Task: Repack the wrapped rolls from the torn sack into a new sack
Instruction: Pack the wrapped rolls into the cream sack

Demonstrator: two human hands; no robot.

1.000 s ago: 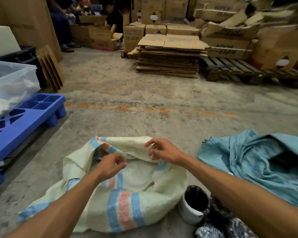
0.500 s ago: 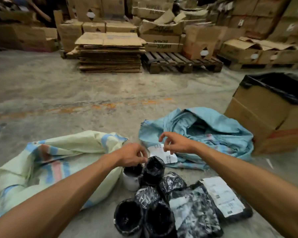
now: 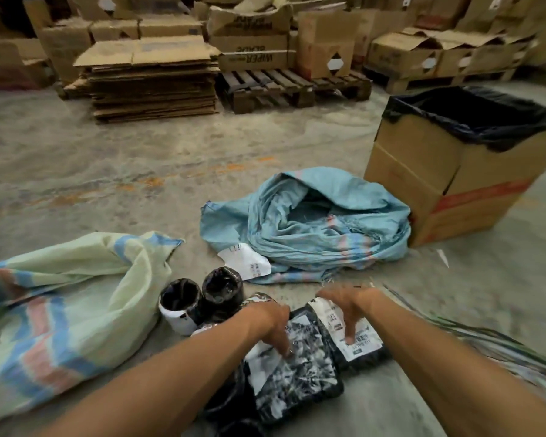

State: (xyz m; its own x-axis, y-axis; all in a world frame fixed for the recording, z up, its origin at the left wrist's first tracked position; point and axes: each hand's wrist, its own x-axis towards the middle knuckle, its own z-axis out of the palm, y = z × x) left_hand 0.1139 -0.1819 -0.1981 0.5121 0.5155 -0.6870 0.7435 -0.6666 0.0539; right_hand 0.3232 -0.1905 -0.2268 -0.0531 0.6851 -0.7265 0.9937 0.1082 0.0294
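Several black-wrapped rolls (image 3: pixel 293 373) with white labels lie in a heap on the concrete floor in front of me. Two of them (image 3: pixel 202 298) stand on end at the heap's far left. My left hand (image 3: pixel 270 320) reaches down onto a shiny black parcel, fingertips touching its wrap. My right hand (image 3: pixel 344 307) hovers over a labelled parcel (image 3: pixel 356 342), fingers pointing down and touching the label. A cream sack with blue and pink stripes (image 3: pixel 63 298) lies crumpled at the left. A crumpled light-blue sack (image 3: pixel 322 222) lies behind the heap.
A cardboard box lined with a black bag (image 3: pixel 448 171) stands at the right. Flattened cardboard (image 3: pixel 152 80), wooden pallets (image 3: pixel 284 86) and stacked cartons fill the back. Thin straps (image 3: pixel 486 339) trail across the floor at the right.
Both hands left the cream sack's mouth, swung right and dropped onto the wrapped parcels. The view has turned right and down with them.
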